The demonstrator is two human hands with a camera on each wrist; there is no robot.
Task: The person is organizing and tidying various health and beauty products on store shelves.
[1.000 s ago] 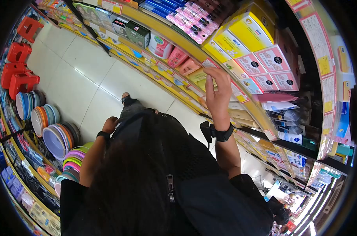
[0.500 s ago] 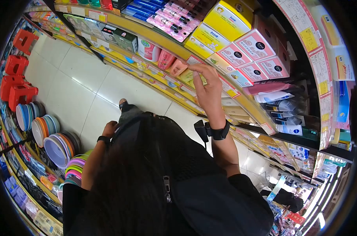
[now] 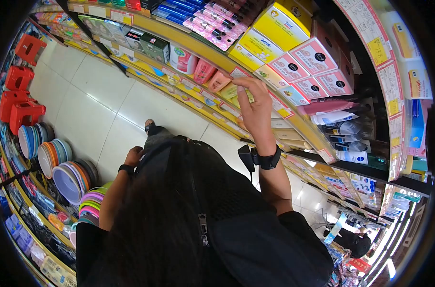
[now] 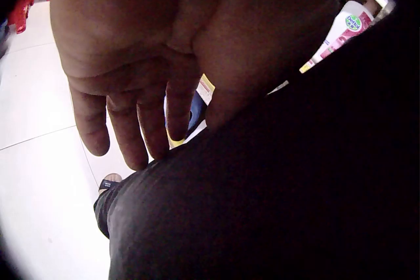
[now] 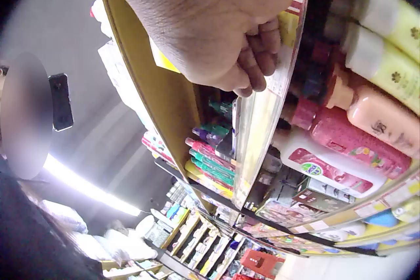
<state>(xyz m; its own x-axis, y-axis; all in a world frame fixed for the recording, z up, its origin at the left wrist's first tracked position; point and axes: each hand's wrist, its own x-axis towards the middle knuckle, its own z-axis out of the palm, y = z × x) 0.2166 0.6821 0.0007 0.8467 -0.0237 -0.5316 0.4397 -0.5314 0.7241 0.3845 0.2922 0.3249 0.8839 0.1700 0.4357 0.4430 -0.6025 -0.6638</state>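
Note:
My right hand [image 3: 255, 107] is raised at the edge of a shelf, its fingers loosely bent and nothing between them. In the right wrist view those fingers overlap the price-label strip [image 5: 274, 73]. Just past the hand, on the shelf below, stand a yellow-green bottle [image 3: 229, 91], an orange bottle [image 3: 219, 81] and a pink bottle [image 3: 204, 71]. My left hand [image 3: 134, 156] hangs low beside the dark trouser leg [image 4: 262, 194]. Its palm and nearly straight fingers show in the left wrist view, holding nothing.
Yellow boxes [image 3: 282, 24] and pink-and-white boxes [image 3: 318, 57] are stacked on the upper shelf, with tubes [image 3: 344, 129] beside them. Across the tiled aisle [image 3: 100, 95] stand red stools [image 3: 28, 112] and stacked plastic basins [image 3: 69, 184].
The head view has shifted slightly, so the shelf and right hand appear further left than a second ago. Both hands keep nearly the same pose; little differs over the last half second.

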